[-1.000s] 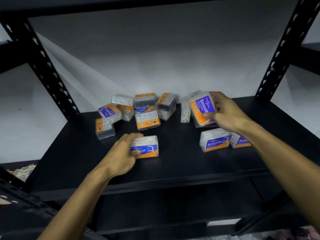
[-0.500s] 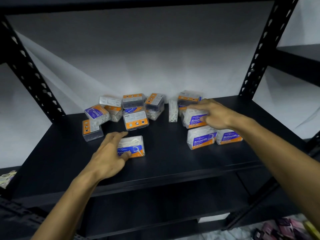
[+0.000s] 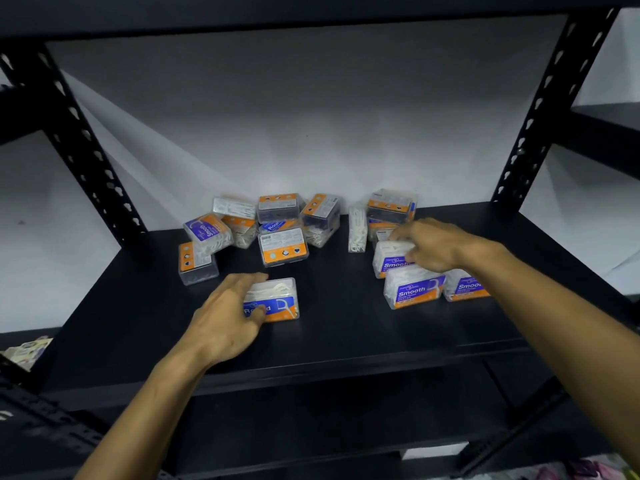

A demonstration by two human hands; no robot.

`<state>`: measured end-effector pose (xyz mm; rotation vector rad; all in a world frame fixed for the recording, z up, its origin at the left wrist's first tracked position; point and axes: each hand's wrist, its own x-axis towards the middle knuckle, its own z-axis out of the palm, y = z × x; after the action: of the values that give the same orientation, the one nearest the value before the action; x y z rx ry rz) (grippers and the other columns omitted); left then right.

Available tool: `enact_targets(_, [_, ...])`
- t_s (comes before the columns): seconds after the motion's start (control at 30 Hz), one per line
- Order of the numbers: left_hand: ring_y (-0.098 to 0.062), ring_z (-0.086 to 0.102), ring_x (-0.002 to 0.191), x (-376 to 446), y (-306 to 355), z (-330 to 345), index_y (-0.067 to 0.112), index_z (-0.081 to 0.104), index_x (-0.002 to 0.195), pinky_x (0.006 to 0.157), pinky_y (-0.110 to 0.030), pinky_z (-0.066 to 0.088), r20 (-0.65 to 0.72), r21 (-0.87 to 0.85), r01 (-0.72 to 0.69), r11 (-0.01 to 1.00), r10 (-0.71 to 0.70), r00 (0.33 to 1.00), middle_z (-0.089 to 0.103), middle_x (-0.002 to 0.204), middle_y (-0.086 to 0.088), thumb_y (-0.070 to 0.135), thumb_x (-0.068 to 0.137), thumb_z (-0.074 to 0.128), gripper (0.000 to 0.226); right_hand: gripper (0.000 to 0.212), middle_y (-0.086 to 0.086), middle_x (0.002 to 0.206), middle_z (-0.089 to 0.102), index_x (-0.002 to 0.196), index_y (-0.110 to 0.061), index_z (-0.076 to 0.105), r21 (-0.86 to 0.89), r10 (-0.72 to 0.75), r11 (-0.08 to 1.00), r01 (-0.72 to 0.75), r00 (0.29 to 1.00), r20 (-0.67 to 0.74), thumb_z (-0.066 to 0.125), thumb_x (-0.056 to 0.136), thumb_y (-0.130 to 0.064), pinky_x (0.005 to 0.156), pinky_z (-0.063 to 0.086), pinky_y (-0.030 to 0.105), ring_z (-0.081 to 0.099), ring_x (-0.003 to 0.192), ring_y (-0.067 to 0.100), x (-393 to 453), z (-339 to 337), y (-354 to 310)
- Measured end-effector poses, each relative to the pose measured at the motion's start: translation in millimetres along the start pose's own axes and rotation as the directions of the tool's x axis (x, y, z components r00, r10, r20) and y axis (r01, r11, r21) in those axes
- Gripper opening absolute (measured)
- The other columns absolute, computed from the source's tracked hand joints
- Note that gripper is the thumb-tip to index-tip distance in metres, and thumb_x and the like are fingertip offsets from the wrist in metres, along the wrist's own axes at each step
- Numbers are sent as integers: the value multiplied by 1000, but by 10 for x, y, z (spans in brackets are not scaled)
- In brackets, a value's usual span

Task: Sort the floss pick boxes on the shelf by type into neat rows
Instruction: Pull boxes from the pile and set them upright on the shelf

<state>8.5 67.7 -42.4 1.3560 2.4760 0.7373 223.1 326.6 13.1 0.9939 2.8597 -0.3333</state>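
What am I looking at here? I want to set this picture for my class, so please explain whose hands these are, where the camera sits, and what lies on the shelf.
There is no machine: a person works with bare hands, filmed by a camera worn on the head, looking forward and down. The surface is a black metal shelf. The left hand holds a clear plastic floss pick box with a blue and orange label at the front. The right hand rests on a clear box with a purple Smooth label, behind two more Smooth boxes standing side by side. At the back lies an unsorted jumble of similar boxes, some tilted or stacked.
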Motion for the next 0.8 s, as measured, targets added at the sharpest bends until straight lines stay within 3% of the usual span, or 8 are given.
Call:
enact_targets(0.37, [-10,46,126,-8,4,-12,33,45,141,104,-38,43,-12,-19,-1,1000,1,1000,44,141,12,23,92,63,54,39,-1,124,59,125,-29,56,-17,10,1000,-9,997,73,59,88,-15,80,46,32,56,108,21,102,31,-23])
enact_targets(0.8, [-10,47,125,11,-4,-16,34,45,140,103,-38,43,-14,-17,4,1000,-5,1000,45,140,12,23,92,64,53,39,-3,123,60,124,-30,56,-26,17,1000,-14,995,95,60,87,-17,86,50,37,57,106,19,110,6,-39])
